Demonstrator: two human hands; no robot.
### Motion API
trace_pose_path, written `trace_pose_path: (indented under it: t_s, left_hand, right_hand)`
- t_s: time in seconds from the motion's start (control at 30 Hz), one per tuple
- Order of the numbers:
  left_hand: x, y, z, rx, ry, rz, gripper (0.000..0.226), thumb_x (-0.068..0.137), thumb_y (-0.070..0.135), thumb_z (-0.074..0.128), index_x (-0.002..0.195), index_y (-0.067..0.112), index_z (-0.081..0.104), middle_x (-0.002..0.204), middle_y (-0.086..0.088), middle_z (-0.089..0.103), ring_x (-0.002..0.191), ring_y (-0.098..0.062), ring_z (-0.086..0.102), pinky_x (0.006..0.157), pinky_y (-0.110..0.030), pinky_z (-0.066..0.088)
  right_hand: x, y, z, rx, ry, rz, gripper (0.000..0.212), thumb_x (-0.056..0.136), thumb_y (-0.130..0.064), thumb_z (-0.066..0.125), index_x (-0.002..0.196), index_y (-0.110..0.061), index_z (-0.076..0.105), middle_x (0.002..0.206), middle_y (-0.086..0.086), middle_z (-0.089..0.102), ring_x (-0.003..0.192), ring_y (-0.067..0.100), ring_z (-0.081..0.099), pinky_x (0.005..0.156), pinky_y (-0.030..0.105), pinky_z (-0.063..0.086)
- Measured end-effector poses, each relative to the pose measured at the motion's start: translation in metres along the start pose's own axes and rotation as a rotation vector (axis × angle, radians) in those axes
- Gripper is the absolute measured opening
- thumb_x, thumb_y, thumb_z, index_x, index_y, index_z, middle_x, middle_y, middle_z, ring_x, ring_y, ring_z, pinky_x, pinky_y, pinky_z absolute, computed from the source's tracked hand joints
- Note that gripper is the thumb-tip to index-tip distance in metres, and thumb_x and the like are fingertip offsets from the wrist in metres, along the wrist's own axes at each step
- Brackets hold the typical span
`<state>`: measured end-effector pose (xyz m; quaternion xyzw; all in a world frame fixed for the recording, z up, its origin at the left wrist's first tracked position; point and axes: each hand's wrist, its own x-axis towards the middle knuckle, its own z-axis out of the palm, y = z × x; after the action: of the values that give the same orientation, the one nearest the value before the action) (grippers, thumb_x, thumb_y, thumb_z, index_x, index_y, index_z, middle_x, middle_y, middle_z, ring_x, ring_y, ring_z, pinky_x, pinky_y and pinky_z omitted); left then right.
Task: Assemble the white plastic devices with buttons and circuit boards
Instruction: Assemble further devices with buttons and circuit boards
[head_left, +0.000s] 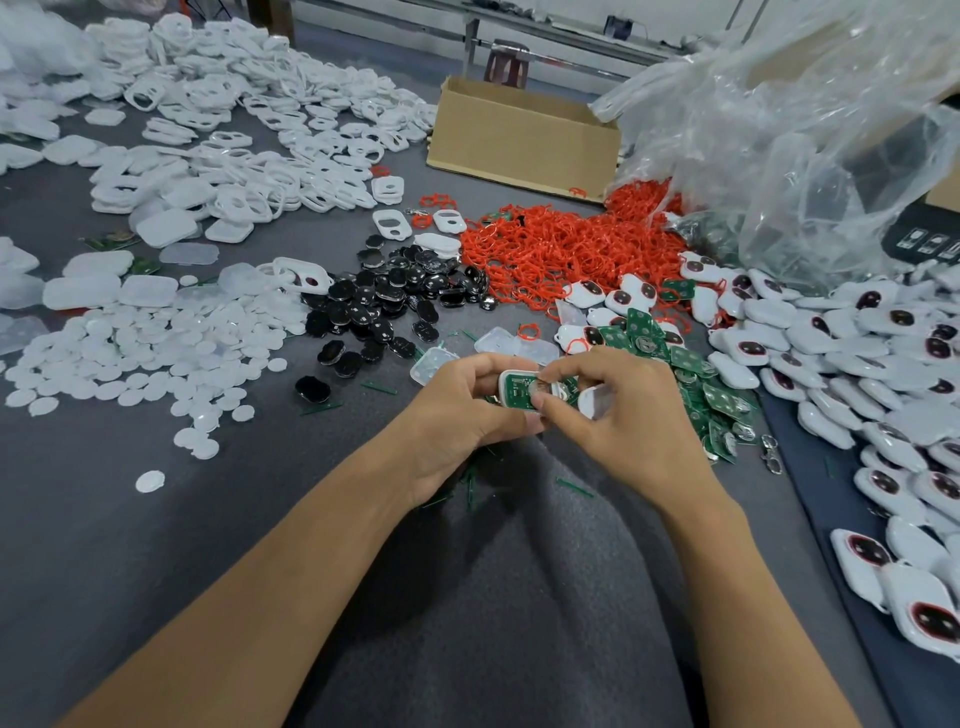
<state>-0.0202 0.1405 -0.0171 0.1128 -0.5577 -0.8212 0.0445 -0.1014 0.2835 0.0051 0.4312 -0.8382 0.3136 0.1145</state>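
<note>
In your left hand (457, 415) you hold a white shell (506, 387), open side up, with a green circuit board (519, 392) lying inside it. A round metal cell (541, 388) sits on this board. Your right hand (623, 415) pinches at the board with thumb and first finger and keeps a white cover (595, 401) under the other fingers. More green boards (696, 374) lie in a heap just right of your hands. The black buttons (395, 301) are piled further back on the left, the empty white shells (234, 130) far behind them, and the finished devices (857, 353) along the right.
</note>
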Motion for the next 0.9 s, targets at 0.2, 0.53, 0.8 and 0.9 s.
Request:
trace_pose_path:
  t_s: [0.2,0.53,0.8,0.9]
  left_hand:
    - [0.002,0.003,0.002,-0.117,0.023,-0.033,0.027,0.091,-0.007,0.054,0.117,-0.006,0.058,0.099,-0.013,0.069,0.084,-0.017,0.070,0.079,-0.028,0.059]
    - [0.004,0.006,0.004,-0.141,0.105,-0.073,0.023,0.092,-0.013,0.047,0.110,-0.005,0.057,0.103,-0.018,0.067,0.092,-0.030,0.069,0.073,-0.028,0.060]
    - [0.003,0.005,0.004,-0.147,0.100,-0.082,0.022,0.092,-0.013,0.047,0.108,-0.003,0.058,0.105,-0.018,0.067,0.088,-0.028,0.070,0.071,-0.025,0.060]
    - [0.003,0.004,0.003,-0.137,0.095,-0.083,0.026,0.090,-0.015,0.049,0.113,-0.005,0.057,0.110,-0.020,0.066,0.096,-0.031,0.069,0.074,-0.027,0.060]
  right_hand:
    - [0.000,-0.001,-0.002,0.099,0.018,0.058,0.020,0.077,-0.035,0.077,0.090,-0.021,0.073,0.070,-0.021,0.060,0.066,0.000,0.052,0.067,0.015,0.040]
    - [0.001,0.013,-0.006,0.455,0.086,0.467,0.061,0.061,-0.065,0.068,0.043,-0.012,0.043,0.041,0.001,0.038,0.042,0.013,0.031,0.046,0.023,0.023]
    - [0.003,0.014,-0.004,0.606,0.067,0.538,0.066,0.080,-0.060,0.051,0.062,0.003,0.059,0.052,0.011,0.059,0.037,0.010,0.035,0.040,0.018,0.026]
    - [0.004,0.014,-0.005,0.652,0.079,0.551,0.049,0.101,-0.039,0.034,0.087,-0.008,0.069,0.073,0.008,0.066,0.050,0.009,0.046,0.046,0.015,0.036]
